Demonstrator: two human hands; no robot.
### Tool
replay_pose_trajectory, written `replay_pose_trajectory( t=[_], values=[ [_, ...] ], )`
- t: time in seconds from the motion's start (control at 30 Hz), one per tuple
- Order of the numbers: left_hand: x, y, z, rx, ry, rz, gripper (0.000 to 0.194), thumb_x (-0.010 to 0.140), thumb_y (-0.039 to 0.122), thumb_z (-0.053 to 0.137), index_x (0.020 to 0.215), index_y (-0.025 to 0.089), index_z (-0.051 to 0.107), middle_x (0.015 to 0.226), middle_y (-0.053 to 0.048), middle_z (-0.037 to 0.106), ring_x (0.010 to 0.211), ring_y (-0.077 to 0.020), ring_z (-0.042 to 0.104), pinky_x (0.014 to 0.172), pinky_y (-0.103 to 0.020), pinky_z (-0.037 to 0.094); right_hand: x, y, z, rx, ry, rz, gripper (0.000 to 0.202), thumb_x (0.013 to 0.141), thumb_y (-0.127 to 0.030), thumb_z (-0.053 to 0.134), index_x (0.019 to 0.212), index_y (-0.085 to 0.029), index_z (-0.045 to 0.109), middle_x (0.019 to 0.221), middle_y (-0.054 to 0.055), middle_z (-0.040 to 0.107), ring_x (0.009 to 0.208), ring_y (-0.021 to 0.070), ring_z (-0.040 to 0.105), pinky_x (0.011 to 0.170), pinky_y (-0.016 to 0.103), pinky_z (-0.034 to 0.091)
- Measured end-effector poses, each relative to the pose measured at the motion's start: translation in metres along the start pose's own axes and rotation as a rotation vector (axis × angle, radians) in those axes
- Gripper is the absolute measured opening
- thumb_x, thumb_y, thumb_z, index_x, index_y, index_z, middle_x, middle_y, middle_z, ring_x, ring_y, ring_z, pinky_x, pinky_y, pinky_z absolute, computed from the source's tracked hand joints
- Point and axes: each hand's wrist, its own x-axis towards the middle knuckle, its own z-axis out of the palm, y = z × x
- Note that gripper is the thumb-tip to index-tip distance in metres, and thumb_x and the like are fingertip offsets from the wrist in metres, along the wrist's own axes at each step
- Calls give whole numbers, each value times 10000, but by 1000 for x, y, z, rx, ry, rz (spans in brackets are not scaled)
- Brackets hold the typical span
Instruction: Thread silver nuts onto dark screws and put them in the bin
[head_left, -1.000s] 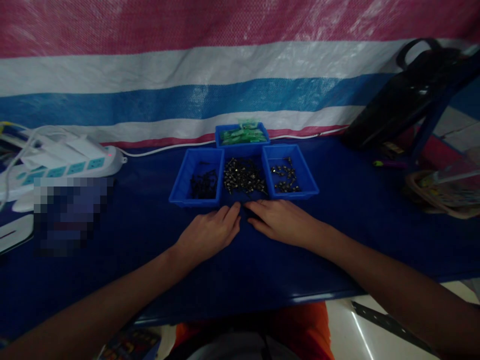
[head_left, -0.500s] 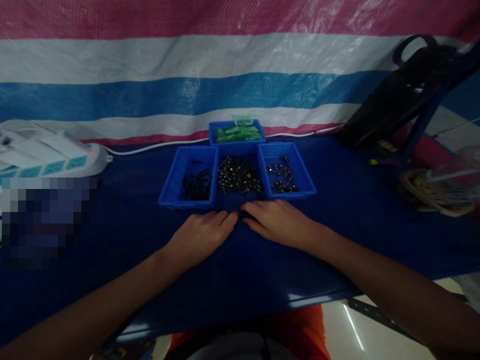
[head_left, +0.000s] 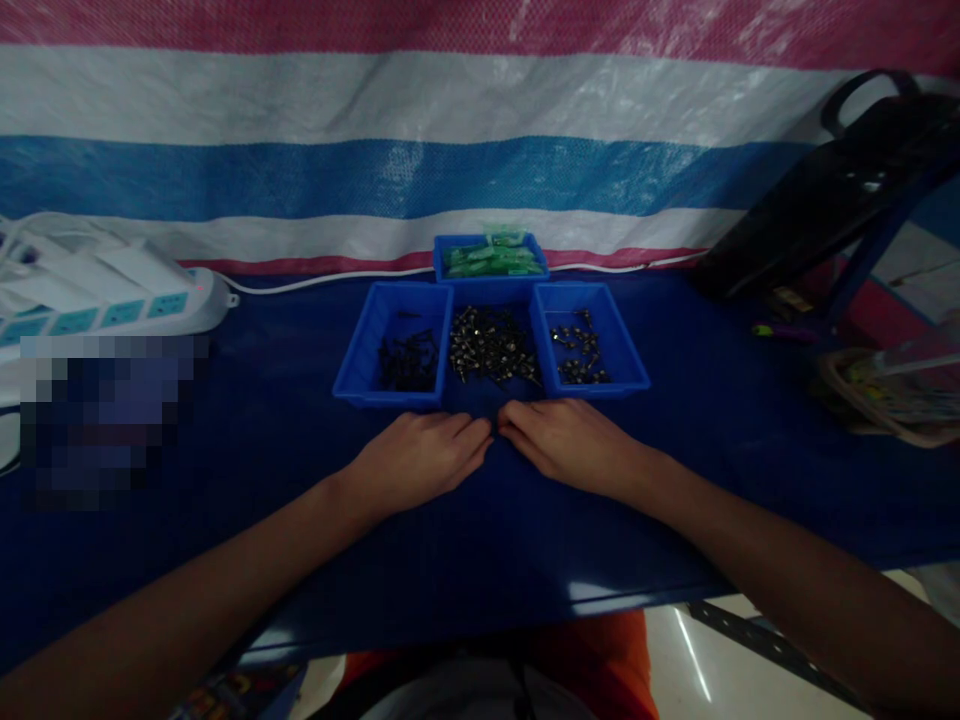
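Fingers (head_left: 519,418) of right hand (head_left: 574,440) now draw in beside left hand (head_left: 416,457), centre frame, suggesting two-handed work; both grips curled, any contents indiscernible.

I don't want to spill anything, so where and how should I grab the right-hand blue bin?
Probably best to grip the right-hand blue bin by its outer right rim, coming from the right with your right hand: it sits upright, that raised wall faces outward, and its left wall borders the pile of loose parts.
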Motion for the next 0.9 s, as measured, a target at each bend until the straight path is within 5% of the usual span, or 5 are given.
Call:
replay_pose_trajectory(
  t=[0.9],
  values=[
    [-4, -8, 3, -82, 72, -28, 223, 908, 301, 361, 929, 178, 546, 705, 16, 612, 612, -115, 593, 528, -212, 406, -2, 2, -4, 23, 21, -33, 140, 908, -268, 389, 872, -171, 484, 762, 8, 616, 649, 119, 573, 550, 243, 298]
  ],
)
